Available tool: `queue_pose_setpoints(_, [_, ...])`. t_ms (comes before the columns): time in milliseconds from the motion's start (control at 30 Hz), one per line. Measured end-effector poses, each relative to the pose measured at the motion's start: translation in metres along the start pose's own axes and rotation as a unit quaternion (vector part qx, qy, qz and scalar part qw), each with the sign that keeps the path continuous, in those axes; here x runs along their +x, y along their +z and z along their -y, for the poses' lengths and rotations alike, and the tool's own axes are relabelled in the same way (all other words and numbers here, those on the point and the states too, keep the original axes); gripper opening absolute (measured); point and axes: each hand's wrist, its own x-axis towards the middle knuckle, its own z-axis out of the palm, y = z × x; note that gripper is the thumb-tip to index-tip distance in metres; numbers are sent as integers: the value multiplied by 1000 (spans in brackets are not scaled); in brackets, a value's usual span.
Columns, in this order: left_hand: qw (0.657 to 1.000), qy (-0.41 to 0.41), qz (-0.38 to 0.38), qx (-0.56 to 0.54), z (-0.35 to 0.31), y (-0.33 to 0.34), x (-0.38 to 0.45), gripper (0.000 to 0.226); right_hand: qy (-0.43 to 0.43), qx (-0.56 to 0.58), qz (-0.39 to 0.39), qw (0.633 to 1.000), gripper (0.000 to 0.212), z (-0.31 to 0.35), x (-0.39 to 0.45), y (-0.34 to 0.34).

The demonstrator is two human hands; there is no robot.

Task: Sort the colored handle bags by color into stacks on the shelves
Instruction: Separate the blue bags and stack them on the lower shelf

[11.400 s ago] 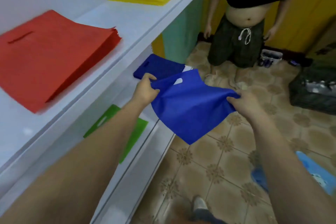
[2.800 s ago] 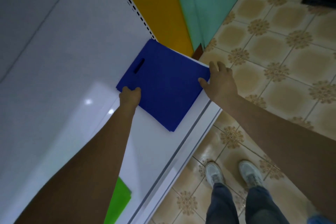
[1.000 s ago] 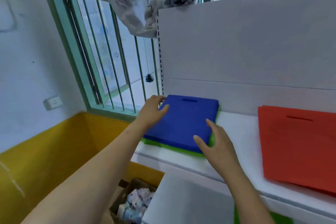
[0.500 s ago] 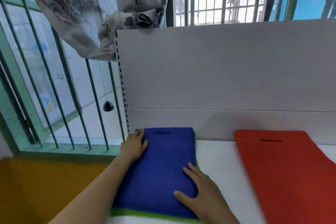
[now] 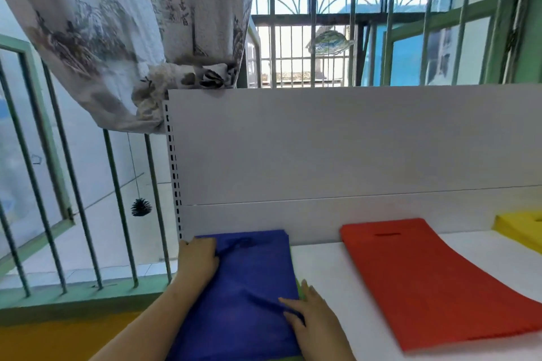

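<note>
A stack of blue handle bags (image 5: 249, 287) lies at the left end of the top white shelf (image 5: 322, 267), on top of green bags (image 5: 298, 284) that show only as a thin edge. My left hand (image 5: 199, 258) grips the top blue bag at its far left corner, and the fabric creases toward the handle slot. My right hand (image 5: 313, 319) rests with straight fingers on the bag's near right edge, where another crease runs. A red bag stack (image 5: 425, 278) lies to the right, and a yellow stack (image 5: 522, 228) sits at the far right.
The shelf's white back panel (image 5: 352, 155) stands right behind the stacks. Left of the shelf are green window bars (image 5: 117, 214) and a hanging printed curtain (image 5: 132, 38). A strip of bare shelf separates the blue and red stacks.
The blue stack came from a lower shelf to the top one, onto the green bags. In the last half second my left hand curled on the far corner and the top bag creased.
</note>
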Motion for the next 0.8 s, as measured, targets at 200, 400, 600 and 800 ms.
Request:
queue_pose_setpoints(200, [982,37,35,-184,-27,-44,-15,19,32,89,-139,986,33,-2,-46,-33])
queue_pose_setpoints(400, [927,80,55,-363,-101,-72,-34,23,115,217,-300,922,35,-27,-121,-77])
queue_pose_setpoints(600, [872,225,77,-429,-225,-66,-77,48,279,279,-420,817,37,-81,-217,-114])
queue_pose_setpoints(800, [792,290,153,-514,-377,-61,-147,39,355,140,-487,786,18,-147,-323,-152])
